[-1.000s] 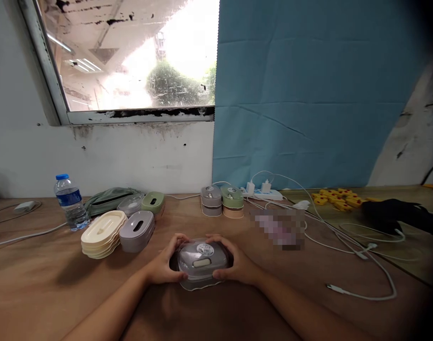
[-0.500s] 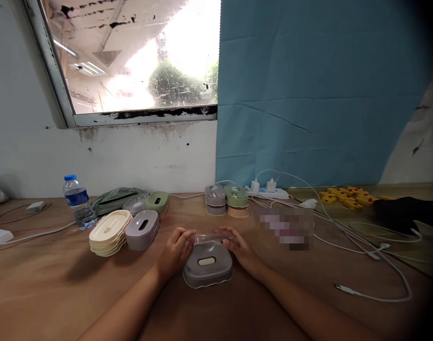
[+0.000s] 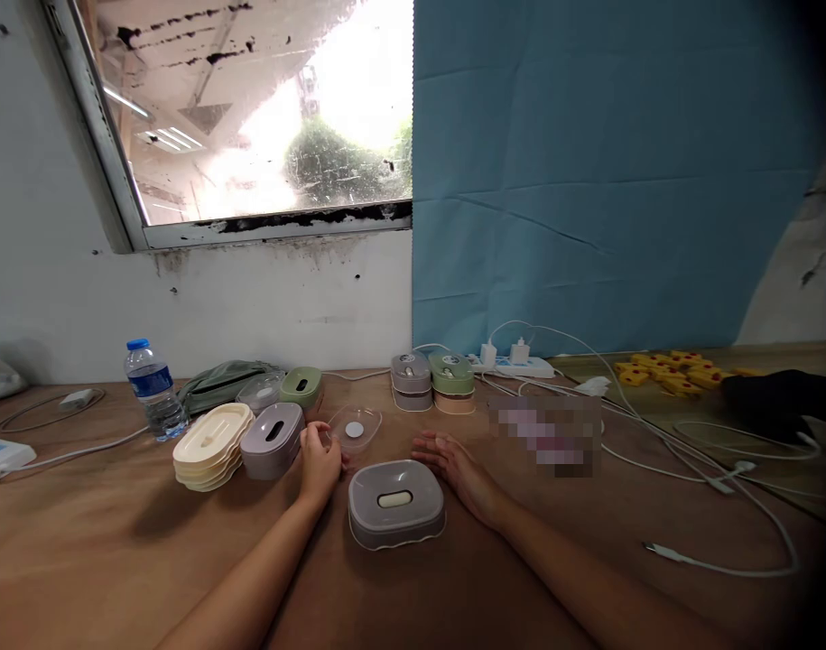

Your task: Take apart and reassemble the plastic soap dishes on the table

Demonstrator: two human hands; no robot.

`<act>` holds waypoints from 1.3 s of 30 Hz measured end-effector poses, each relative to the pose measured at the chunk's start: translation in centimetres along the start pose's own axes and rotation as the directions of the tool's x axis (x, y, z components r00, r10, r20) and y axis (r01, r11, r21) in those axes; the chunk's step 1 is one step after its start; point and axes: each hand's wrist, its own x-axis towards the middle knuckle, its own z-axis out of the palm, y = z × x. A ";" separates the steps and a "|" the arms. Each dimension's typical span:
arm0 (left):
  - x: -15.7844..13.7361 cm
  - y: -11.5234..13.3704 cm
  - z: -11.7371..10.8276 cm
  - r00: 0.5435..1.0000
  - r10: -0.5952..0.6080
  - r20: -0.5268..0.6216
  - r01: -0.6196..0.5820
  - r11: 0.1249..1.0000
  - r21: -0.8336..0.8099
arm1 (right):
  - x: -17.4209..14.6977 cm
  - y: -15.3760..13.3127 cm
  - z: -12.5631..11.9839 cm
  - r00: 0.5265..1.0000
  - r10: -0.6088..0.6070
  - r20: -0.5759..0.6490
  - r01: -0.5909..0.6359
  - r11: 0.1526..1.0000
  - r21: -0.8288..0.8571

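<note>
A grey-mauve box cover with an oval slot sits on the table in front of me, a cream-coloured piece showing in the slot. My left hand is behind it to the left, fingers closed at the near left edge of a clear plastic lid that has a white round spot. Whether that lid rests on the table or is slightly raised, I cannot tell. On the other side, my right hand lies with fingers stretched out just behind the box's right corner, holding nothing.
To the left stand stacked cream trays, a mauve box, a green cover and a water bottle. At the back are two small lidded boxes and a power strip. White cables run across the right side.
The clear lid has gone from between both hands, behind the grey-mauve cover, back and left with my left hand. My right hand has let go of it.
</note>
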 end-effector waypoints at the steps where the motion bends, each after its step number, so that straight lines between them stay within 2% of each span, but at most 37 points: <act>1: 0.0 0.0 0.1 1.000 0.002 0.006 -0.002 1.000 0.017 | 0.0 0.0 0.0 1.000 0.004 0.009 -0.004 1.000 0.000; 3: 0.1 0.2 0.1 0.998 0.040 0.042 -0.043 0.997 0.062 | -0.1 -0.1 0.0 0.999 0.007 0.031 -0.007 1.000 -0.003; 5: 0.1 0.4 -0.1 0.987 0.121 0.108 -0.133 0.984 0.116 | -0.1 -0.1 0.0 0.999 0.009 0.046 -0.009 1.000 -0.004; 9: 0.6 0.5 -0.8 0.930 0.276 0.244 -0.333 0.913 0.237 | -0.1 0.0 0.0 0.999 -0.013 0.042 0.013 1.000 -0.012; 15: 2.7 -0.5 -0.5 0.884 0.314 0.345 -0.440 0.808 0.392 | 0.0 0.4 -0.1 0.998 -0.036 0.042 0.037 0.999 -0.035; 21: 5.1 -1.1 1.2 0.883 0.307 0.356 -0.452 0.759 0.468 | -0.1 0.4 -0.1 0.998 -0.053 0.045 0.055 0.997 -0.046; 27: 6.9 -2.0 2.2 0.888 0.294 0.352 -0.441 0.759 0.478 | 0.0 0.5 -0.2 0.996 -0.065 0.054 0.068 0.996 -0.061; 36: 7.2 -2.1 2.3 0.920 0.299 0.254 -0.379 0.844 0.379 | -0.2 0.3 -0.3 0.995 -0.059 0.079 0.069 0.988 -0.136; 39: 5.9 -1.1 1.9 0.940 0.287 0.184 -0.332 0.893 0.303 | -1.0 -0.3 -0.3 0.984 -0.061 0.170 0.097 0.972 -0.215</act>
